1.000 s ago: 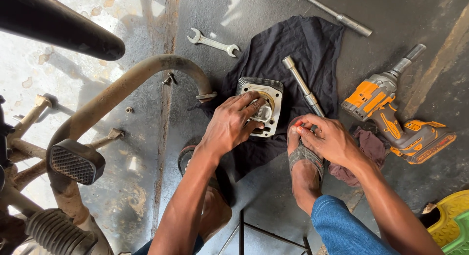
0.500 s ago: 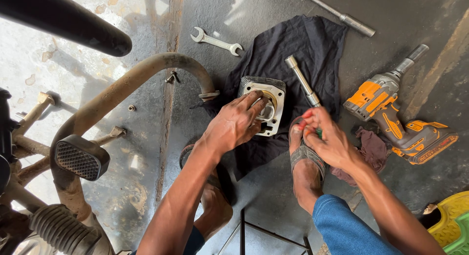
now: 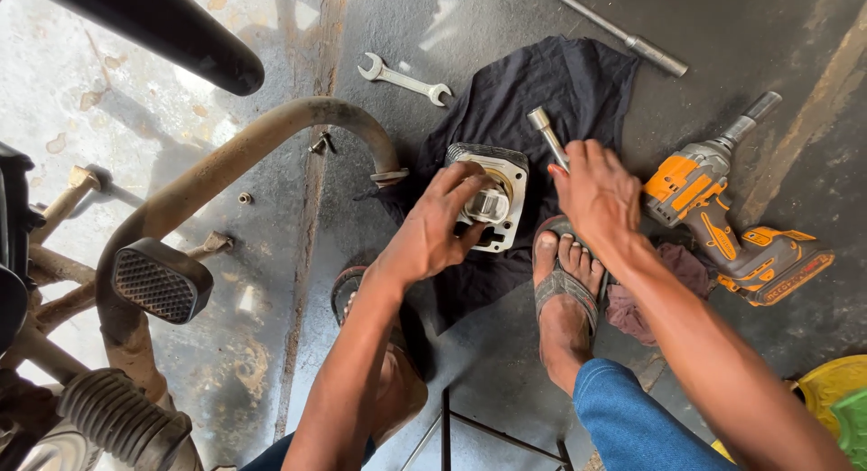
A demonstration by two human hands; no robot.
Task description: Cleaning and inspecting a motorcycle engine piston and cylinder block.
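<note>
Biggest item: rusty curved frame tube (image 3: 226, 159) of a motorbike, arcing across the left side, with a black ribbed footpeg (image 3: 161, 279) below it and a black tube (image 3: 153, 33) crossing the top-left corner. All on a grey concrete floor (image 3: 795, 65).

Black cloth (image 3: 551, 83) spread on the floor, centre. On it sits the engine cylinder block (image 3: 495, 200), silver, finned, bore facing up, a piston visible in the bore.

Orange-and-black impact wrench (image 3: 722, 214) lies on the floor to the right of the cloth, nose pointing up-right. Maroon rag (image 3: 664, 290) partly under its handle.

Person's sandalled foot (image 3: 567, 286) planted on the cloth's lower edge, just below the block; the other sandalled foot (image 3: 348, 290) is to the left, mostly hidden by the forearm.

Left hand (image 3: 433, 232) is on the block's left side, fingers curled over the rim and piston area, gripping it.

Right hand (image 3: 596, 195) sits just right of the block, closed round the lower end of a metal socket bar (image 3: 546, 132); bar angles up-left from the fist over the cloth.

Long steel rod (image 3: 623, 37) lies diagonally near the top edge, just off the cloth. Double open-ended spanner (image 3: 404, 78) on bare floor, upper left of the cloth. Small bolt (image 3: 245, 198) loose on the floor under the frame tube.
</note>
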